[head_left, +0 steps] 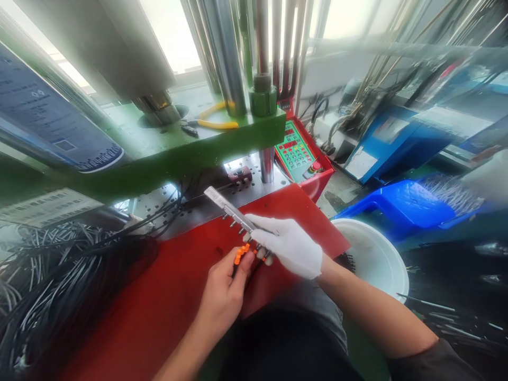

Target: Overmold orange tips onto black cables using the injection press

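My right hand [291, 246], in a white glove, is closed around a long grey metal bar [226, 207] that slants up to the left over the red work surface [166, 286]. Small pegs stick out along the bar's underside. My bare left hand [224, 288] pinches a small bunch of black cables with orange tips [241, 254] and holds them against the lower end of the bar. Both hands meet just above my lap.
A green press frame [198, 148] with steel columns stands behind, yellow-handled pliers [216, 119] lying on it. A red control panel [297, 153] sits to its right. Black cable bundles [59, 286] pile at left. A white bucket [377, 256] and blue bin [400, 203] stand at right.
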`<state>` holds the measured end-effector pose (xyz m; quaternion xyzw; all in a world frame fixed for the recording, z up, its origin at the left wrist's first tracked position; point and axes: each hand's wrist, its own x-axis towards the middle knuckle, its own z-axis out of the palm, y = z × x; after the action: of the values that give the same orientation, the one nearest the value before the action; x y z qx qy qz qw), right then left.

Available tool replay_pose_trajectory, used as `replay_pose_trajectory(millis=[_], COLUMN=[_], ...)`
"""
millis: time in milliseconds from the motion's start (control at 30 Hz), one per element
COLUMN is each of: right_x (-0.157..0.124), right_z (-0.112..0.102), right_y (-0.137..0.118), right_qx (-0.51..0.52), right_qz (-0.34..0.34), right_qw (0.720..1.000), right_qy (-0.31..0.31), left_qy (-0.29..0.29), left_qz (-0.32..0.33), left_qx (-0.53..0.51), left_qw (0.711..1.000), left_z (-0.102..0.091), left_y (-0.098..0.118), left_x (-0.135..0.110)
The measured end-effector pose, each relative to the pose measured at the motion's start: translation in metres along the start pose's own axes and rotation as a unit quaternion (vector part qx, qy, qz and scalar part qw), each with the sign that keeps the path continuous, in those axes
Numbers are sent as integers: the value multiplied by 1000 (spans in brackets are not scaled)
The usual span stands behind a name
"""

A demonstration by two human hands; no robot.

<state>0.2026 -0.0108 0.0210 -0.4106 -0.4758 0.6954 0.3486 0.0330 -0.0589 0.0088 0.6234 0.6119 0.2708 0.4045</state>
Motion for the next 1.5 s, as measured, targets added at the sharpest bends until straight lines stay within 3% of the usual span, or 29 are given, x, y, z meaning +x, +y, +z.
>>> replay_pose_trajectory(millis=[133,233,533,867,1067,1167,1333,1433,1500], right_x=[3,3,1,1,1,2,1,1,1], right_z=[-9,-9,-4,0,5,7,4,0,-2], right_y=[9,10,2,3,1,-1,0,2,2], right_qx=[64,67,54,81,49,11,-31,-40,-27], right_qz=[-26,-33,-19,0,13,26,13,8,3], right_qw=[997,996,997,995,998,1000,999,999,999], right_qy=[-41,-53,-60,-66,-46,-14,-16,-8,-19], left_qy=[-10,-42,-28,22,85,127,168,182,178], left_qz=[-67,-68,-31,-44,27,88,218,245,248], left_qx=[-107,-195,-210,-127,15,106,232,279,277], left_qw=[992,978,977,991,996,982,933,910,911], left_z=[-10,-12,-14,-17,-12,-5,7,9,9], left_y=[-12,-11,-12,-18,-9,-9,-19,-25,-26], left_x=[3,2,0,-2,-2,-4,-4,-2,-1])
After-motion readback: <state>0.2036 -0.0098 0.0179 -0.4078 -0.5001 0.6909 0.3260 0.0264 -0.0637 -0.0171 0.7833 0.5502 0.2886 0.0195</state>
